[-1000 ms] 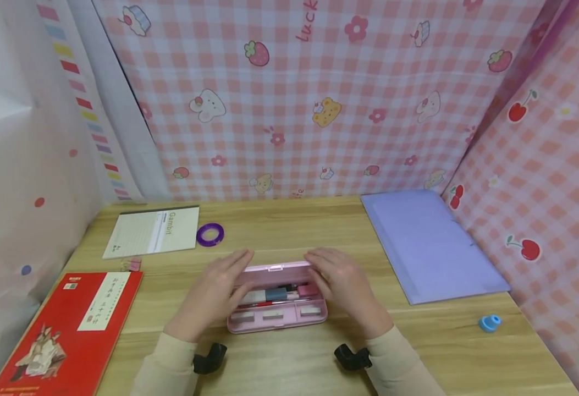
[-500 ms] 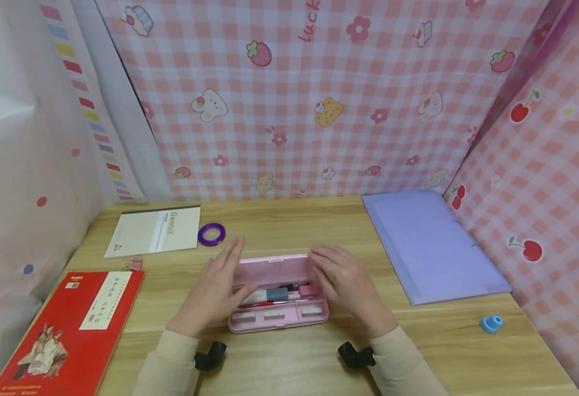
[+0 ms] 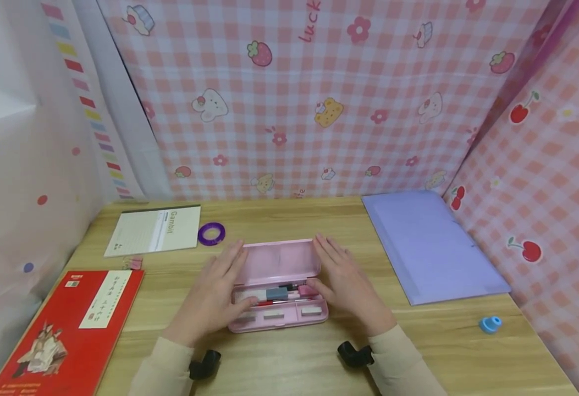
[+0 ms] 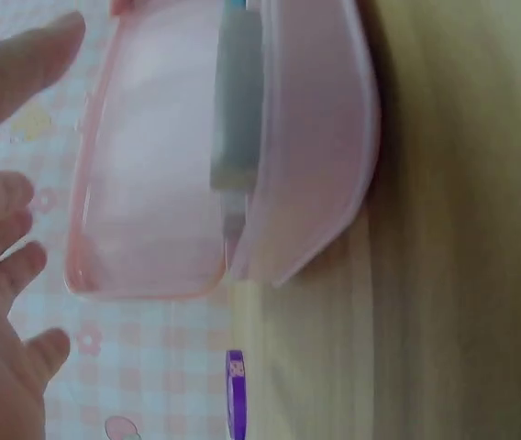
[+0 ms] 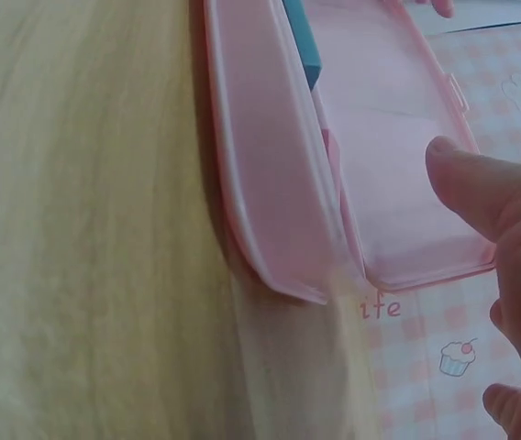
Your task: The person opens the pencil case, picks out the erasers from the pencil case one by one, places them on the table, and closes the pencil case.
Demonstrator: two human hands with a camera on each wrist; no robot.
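Closest to the person, a black fitting (image 3: 205,364) sits at each cream cuff, above the wood-grained surface (image 3: 279,366). Off to the left lies a red book (image 3: 73,324) with a white title panel; well over to the right is a small blue piece (image 3: 490,324). Between the two hands stands the pink pencil case (image 3: 278,326), in the middle of the surface, its lid (image 3: 284,263) raised and leaning back. The left hand (image 3: 213,291) has its fingers extended along one end, thumb held apart over the tray; the right hand (image 3: 347,279) is spread much the same at the other. I can't tell whether either touches the lid. Inside I make out a blue-and-white block (image 3: 276,294) and a pink item (image 3: 307,290). Past the book is a pink clip (image 3: 134,263), then a "Gambit" notebook (image 3: 158,230) with a purple ring (image 3: 211,234) just beside it. A lilac folder (image 3: 430,247) lies at far right, before the pink checked cloth (image 3: 289,137) hung behind.
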